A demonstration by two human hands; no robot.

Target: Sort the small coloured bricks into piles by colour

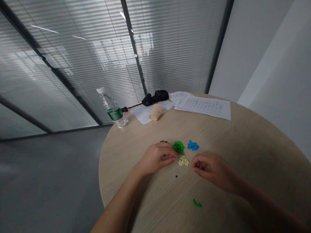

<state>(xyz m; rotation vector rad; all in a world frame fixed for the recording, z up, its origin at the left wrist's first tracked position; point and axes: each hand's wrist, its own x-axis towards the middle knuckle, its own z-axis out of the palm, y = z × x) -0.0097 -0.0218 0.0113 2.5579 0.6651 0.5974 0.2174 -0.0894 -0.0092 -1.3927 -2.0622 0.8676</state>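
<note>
My left hand (157,157) rests at the left of the small piles, fingers bent and tips drawn together beside the cream pieces (183,160). Just behind its fingertips is a heap of bright green pieces (178,147). Dark brown pieces (164,141) show partly behind its knuckles. My right hand (211,168) is curled in a pinch to the right of the cream pile, below the blue pieces (193,145). Whatever either pinch holds is hidden or too small to tell. Between the hands and nearer me lies one tiny dark piece (176,176). A few joined green pieces (197,203) lie closer still.
On the round wooden table (131,139), a water bottle (113,110) stands at the back left. A paper cup (156,112) lies tipped on its side over a sheet. Behind it is a folded black umbrella (155,97). Printed papers (204,105) spread along the far edge.
</note>
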